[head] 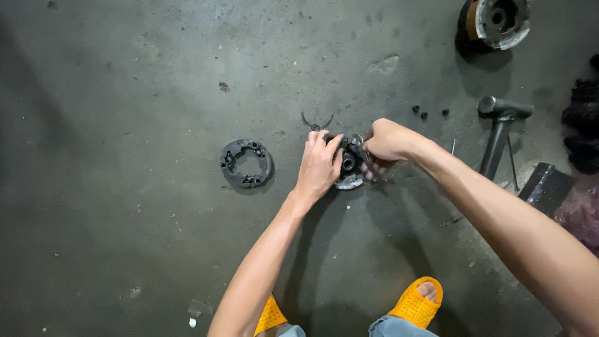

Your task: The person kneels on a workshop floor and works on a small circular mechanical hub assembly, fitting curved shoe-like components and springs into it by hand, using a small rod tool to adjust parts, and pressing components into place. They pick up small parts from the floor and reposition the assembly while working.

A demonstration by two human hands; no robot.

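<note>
A small round metal assembly (349, 171), dark on top with a pale rim, sits on the concrete floor (125, 93). My left hand (319, 165) presses on its left side with the fingers laid over it. My right hand (388, 142) grips a thin metal tool (364, 161) whose tip reaches into the assembly's dark centre. A small bent wire clip (316, 123) lies just beyond my left fingers.
A dark ring-shaped part (246, 163) lies left of my hands. A round drum-like part (498, 21) sits at the top right. Three small black pieces (424, 113), a T-shaped wrench (499, 128) and a dark block (546, 185) lie to the right. Orange sandals (417, 301) show below.
</note>
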